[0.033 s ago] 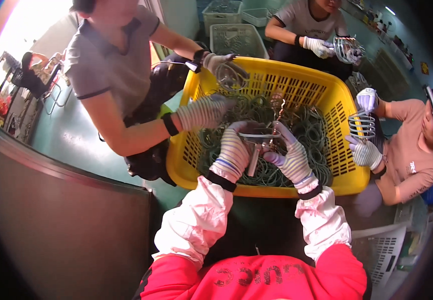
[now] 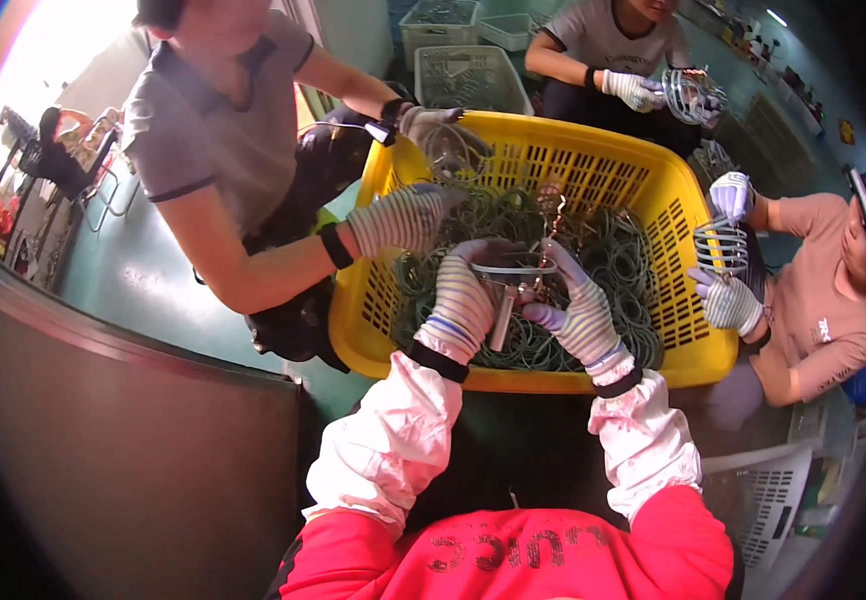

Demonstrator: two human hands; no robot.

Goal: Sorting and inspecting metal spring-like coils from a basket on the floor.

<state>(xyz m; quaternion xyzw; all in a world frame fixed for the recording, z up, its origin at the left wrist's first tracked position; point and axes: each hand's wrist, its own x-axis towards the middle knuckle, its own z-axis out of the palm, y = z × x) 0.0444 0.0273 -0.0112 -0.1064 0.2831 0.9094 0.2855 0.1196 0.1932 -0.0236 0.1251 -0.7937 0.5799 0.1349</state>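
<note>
Above a yellow basket [image 2: 513, 381], a grey wire ring [image 2: 518, 271] lies level between my two gloved hands. My left hand [image 2: 465, 300] is closed on its left side. My right hand [image 2: 583, 312] pinches the right side, thumb bent inward. A short silver bar or tube [image 2: 502, 320] hangs below the ring beside my left hand; how it is attached is hidden. Just past my right fingertips rises a twisted copper-coloured strand [image 2: 553, 215]. Under my hands, many tangled grey-green wire coils [image 2: 623, 270] fill the basket.
A person at the left reaches a gloved hand [image 2: 403, 220] over the basket near my left hand. Two other people, at the far side and right, hold wire coils [image 2: 721, 245]. White crates [image 2: 468, 80] stand behind; a metal panel [image 2: 133, 450] is at my left.
</note>
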